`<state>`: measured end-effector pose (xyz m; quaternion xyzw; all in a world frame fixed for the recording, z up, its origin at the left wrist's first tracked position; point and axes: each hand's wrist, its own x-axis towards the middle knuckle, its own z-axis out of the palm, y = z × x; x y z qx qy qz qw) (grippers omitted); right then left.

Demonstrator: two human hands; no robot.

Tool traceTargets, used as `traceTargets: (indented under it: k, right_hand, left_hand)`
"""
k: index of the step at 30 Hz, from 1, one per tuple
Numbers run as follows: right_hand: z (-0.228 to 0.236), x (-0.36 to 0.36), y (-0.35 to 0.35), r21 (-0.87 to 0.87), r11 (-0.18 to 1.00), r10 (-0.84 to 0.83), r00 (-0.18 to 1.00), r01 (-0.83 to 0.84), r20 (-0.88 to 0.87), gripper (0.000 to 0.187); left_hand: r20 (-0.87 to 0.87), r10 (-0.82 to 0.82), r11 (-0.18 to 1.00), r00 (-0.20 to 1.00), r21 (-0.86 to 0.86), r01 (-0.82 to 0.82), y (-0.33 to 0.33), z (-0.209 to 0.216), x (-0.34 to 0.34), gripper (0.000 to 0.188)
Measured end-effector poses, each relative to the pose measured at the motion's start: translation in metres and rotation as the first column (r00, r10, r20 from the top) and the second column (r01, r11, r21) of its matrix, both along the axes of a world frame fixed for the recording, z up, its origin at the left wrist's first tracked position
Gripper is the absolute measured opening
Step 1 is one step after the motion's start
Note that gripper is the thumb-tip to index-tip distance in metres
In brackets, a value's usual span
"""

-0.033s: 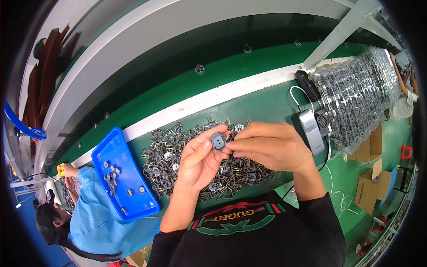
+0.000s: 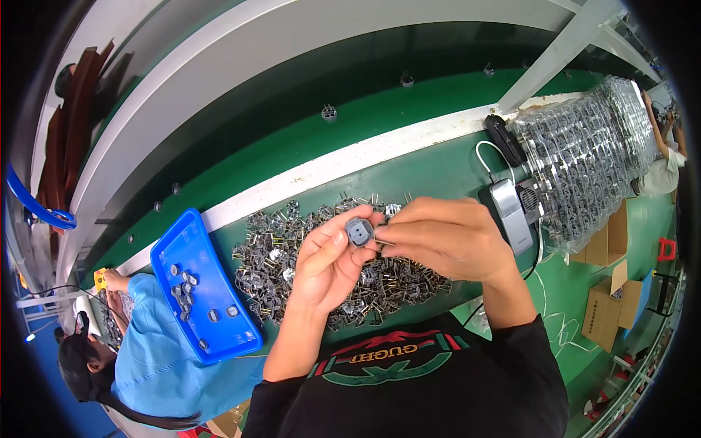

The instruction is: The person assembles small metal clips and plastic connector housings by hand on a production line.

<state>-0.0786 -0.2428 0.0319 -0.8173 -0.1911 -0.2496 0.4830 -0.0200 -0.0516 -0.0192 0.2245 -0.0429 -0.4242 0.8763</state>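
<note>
A small grey socket-like part with two dark holes in its face point(image 2: 358, 232) is held between the thumb and fingers of my left hand point(image 2: 326, 264). From the right, the pinched fingertips of my right hand point(image 2: 445, 237) meet the edge of this part. What they grip, if anything, is hidden by the fingers. Under both hands spreads a heap of small metal-pinned parts point(image 2: 274, 252) on the green table. A shallow blue tray point(image 2: 212, 263) stands left of the heap, with several small grey round parts point(image 2: 186, 286) in it.
Beyond a white rail point(image 2: 314, 164), a green belt point(image 2: 277, 139) carries a few spaced parts. A silver power bank-like device point(image 2: 511, 215) and stacked clear plastic trays point(image 2: 584, 153) lie to the right. At left, a person in blue point(image 2: 157, 350) works nearby.
My right fingertips have shifted slightly at the grey part's edge. A small dark piece visible between them before is now mostly hidden. My left hand keeps its hold.
</note>
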Motion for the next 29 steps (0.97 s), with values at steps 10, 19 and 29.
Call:
traceTargets:
  k: [10,19,29]
  right_hand:
    - [-0.002,-0.009,0.026,-0.214,0.926,-0.314,0.949,0.310,0.016,0.015]
    - [-0.006,-0.007,0.038,-0.313,0.878,-0.359,0.931,0.362,0.069,0.017]
    - [-0.055,-0.027,0.027,-0.272,0.930,-0.330,0.890,0.249,-0.313,0.056]
  left_hand:
    - [0.230,0.113,0.988,0.967,0.077,-0.134,-0.001,-0.007,-0.007,0.038]
    - [0.236,0.176,0.975,0.956,0.091,-0.202,-0.001,-0.003,-0.009,0.039]
    - [0.703,-0.249,0.422,0.666,0.698,-0.579,0.035,0.013,0.043,0.030]
